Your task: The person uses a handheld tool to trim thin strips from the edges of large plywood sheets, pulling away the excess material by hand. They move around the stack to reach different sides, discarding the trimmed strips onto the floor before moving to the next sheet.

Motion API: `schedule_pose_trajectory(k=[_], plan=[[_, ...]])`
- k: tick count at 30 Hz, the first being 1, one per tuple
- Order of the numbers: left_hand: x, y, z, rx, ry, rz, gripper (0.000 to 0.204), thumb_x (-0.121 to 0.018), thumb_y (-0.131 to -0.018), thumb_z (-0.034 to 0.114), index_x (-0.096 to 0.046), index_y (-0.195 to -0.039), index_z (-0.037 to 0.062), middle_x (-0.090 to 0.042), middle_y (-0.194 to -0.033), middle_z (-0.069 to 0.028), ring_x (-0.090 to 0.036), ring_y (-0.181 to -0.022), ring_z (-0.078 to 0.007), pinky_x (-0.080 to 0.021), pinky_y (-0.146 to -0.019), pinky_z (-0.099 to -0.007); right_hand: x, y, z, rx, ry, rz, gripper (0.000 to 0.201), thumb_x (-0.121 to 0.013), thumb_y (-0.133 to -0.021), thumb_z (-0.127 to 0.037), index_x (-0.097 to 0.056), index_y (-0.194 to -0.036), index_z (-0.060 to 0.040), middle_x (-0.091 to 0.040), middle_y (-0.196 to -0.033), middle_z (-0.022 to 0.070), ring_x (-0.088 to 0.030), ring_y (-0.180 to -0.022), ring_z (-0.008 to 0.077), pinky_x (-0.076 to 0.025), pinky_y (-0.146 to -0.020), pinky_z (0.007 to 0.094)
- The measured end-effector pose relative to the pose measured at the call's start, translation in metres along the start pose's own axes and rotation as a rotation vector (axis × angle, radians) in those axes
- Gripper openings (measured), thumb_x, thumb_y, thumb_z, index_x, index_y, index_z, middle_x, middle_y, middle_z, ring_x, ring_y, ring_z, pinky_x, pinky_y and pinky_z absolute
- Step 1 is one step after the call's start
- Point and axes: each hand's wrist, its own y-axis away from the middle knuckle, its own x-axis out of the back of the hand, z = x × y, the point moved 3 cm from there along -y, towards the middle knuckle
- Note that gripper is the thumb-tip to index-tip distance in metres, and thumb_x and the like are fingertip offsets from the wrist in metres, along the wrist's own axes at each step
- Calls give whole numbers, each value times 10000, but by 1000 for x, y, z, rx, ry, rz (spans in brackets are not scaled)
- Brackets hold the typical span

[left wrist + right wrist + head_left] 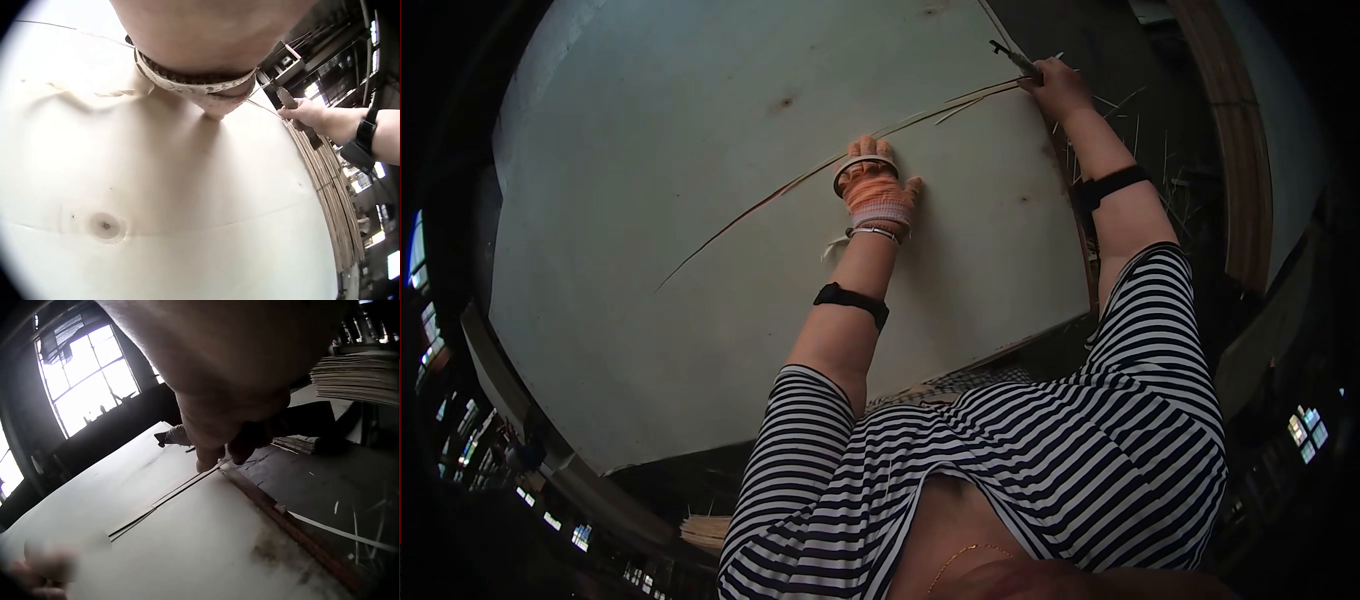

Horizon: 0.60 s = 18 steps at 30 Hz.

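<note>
My left hand (875, 190), in an orange glove with a dark band round the fingers, rests with fingers extended on a large pale sheet (700, 200). Long thin strips (775, 193) run past its fingertips towards the sheet's right edge. There my bare right hand (1062, 90) grips a narrow tool (1022, 64) with a dark hooked end; the strips reach its fingers. The right wrist view shows the fingers pinching the strips (181, 489) at the sheet's corner. In the left wrist view, the tool (286, 98) sticks up from my right hand (305, 114).
Long boards (1240, 150) stand beyond the sheet's right side, with thin offcuts (1180, 180) scattered between. A stack of thin sheets (356, 378) lies at the upper right of the right wrist view. A reddish-brown edge (281, 519) borders the sheet.
</note>
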Motion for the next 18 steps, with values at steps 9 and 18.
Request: schedule_pose_trajectory(k=[9,18], plan=[[5,-6,4,0,-32,-43,654,-644,-688,468,-480,-1166,53,-401,-1249,-115,-342,-1220,-283,-328,-980,-395,1,-20,12,10,-98,-180,290,-682,-723,-332,-633,-937,-143,-648,-871,104,-614,-854,318,-490,-725,403],[1,-6,5,0,-27,-61,671,-658,-682,489,-453,-1175,82,-395,-1245,-92,-335,-1237,-263,-313,-983,-424,-2,-18,-3,-45,149,-133,236,-606,-783,-266,-637,-986,-150,-642,-953,124,-601,-921,333,-492,-779,436]])
